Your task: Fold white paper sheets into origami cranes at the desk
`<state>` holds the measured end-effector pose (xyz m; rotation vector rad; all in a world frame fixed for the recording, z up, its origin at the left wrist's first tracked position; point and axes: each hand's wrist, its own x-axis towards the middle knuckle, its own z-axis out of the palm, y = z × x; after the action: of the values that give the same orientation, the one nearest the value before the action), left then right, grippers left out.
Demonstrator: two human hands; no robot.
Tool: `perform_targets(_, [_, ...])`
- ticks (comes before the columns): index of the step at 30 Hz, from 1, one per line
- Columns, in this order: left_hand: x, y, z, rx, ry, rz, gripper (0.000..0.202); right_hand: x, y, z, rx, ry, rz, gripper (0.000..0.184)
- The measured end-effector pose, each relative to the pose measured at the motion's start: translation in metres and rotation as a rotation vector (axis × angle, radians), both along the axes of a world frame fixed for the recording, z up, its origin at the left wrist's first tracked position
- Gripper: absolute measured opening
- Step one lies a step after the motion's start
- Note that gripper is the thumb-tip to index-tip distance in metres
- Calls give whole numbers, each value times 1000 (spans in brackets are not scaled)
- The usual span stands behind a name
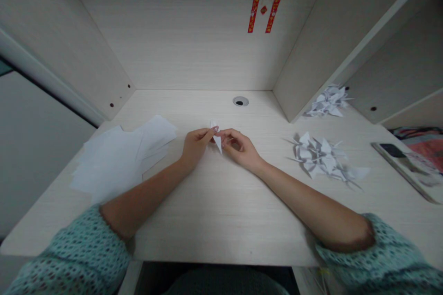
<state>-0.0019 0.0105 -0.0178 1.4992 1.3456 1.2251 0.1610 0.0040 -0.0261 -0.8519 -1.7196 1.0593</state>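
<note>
Two bare forearms reach in from teal knit sleeves and meet near the middle of a pale wood-grain surface, inside a booth of matching panels. Between the hands, a narrow, pointed piece of folded white paper stands slightly tilted, its tips pointing up and down. The left hand pinches its upper left side between thumb and fingers, while the right hand curls around it from the other side, with fingertips pressed on its lower part. To the left of the left hand, just beyond the forearm, lies a loose stack of white paper sheets. Well to the right of the right hand sits a heap of folded paper cranes, with a smaller heap farther back against the right panel. A dark phone lies near the right edge. Red paper decorations hang on the back panel, above a round grommet hole in the surface.
</note>
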Motion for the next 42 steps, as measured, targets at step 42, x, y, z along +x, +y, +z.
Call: perform_targets(42, [-1,-1,6,-92,92,-222,40,1,2,-2,304,-111,-204,16])
